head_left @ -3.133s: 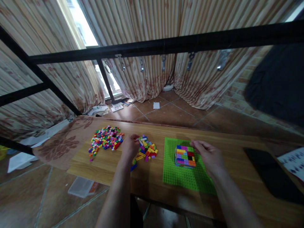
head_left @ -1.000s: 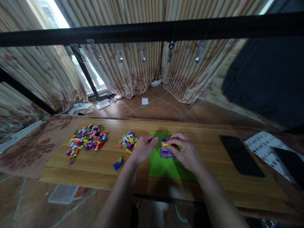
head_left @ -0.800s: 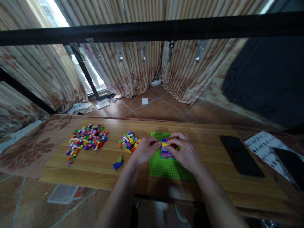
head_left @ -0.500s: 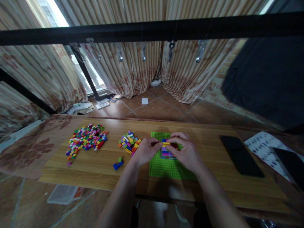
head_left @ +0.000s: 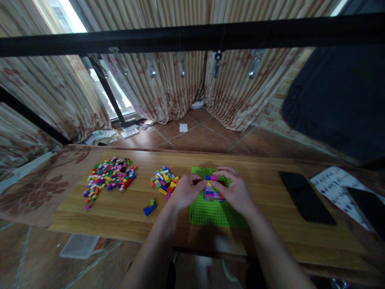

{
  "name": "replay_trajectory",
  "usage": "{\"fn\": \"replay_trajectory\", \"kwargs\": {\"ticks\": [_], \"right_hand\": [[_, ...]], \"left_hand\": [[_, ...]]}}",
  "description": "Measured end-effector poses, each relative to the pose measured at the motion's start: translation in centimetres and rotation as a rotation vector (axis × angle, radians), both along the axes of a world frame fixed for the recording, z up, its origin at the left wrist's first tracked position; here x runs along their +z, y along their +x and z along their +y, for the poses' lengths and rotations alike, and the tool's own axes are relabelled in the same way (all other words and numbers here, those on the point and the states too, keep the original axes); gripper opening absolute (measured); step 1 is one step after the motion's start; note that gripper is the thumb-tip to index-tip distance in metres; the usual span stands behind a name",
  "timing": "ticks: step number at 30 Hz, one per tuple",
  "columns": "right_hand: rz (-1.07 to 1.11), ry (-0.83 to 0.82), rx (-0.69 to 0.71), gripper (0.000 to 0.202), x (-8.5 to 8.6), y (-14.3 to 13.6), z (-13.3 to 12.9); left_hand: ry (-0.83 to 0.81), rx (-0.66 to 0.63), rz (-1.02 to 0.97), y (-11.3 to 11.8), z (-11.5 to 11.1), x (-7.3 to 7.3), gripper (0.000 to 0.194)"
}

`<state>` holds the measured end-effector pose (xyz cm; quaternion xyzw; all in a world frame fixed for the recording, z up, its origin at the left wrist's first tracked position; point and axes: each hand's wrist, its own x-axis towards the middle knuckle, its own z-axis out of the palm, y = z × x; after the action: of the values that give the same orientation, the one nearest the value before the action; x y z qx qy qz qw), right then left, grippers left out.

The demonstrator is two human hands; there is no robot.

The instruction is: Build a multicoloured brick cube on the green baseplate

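A multicoloured block of stacked toy bricks sits on a green studded baseplate. At its upper left a small yellow brick shows between my fingertips. My left hand comes in from the left, thumb and forefinger pinched at the yellow brick. From the other side my right hand reaches over the block, its thumb and forefinger closed at the same brick. Fingers hide part of the block, including most of its right side. Blue and magenta bricks show just behind the yellow one.
Left of the baseplate lies a small pile of loose bricks, with a few blue and green bricks nearer me. A larger brick pile spreads farther left. A black phone-like slab and a printed sheet lie at the right.
My right thumb and fingers have shifted slightly at the yellow brick, and more of the magenta brick behind it shows. My left hand stays almost in place.
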<state>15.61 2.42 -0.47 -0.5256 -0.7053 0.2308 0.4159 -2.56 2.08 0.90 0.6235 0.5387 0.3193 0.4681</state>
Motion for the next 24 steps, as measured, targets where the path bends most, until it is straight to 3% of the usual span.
{"fn": "replay_trajectory", "kwargs": {"ticks": [8,16,24], "right_hand": [[0.272,-0.409,-0.005,0.037,0.02,-0.42,0.10],[0.348,-0.455,0.009,0.037,0.20,-0.54,0.21],[0.419,-0.473,0.055,0.038,0.18,-0.23,0.15]], "left_hand": [[-0.074,0.066,-0.104,0.62,-0.11,-0.23,0.023],[-0.194,0.117,-0.201,0.94,-0.20,-0.47,0.021],[-0.188,0.099,-0.222,0.78,-0.35,-0.40,0.026]]}}
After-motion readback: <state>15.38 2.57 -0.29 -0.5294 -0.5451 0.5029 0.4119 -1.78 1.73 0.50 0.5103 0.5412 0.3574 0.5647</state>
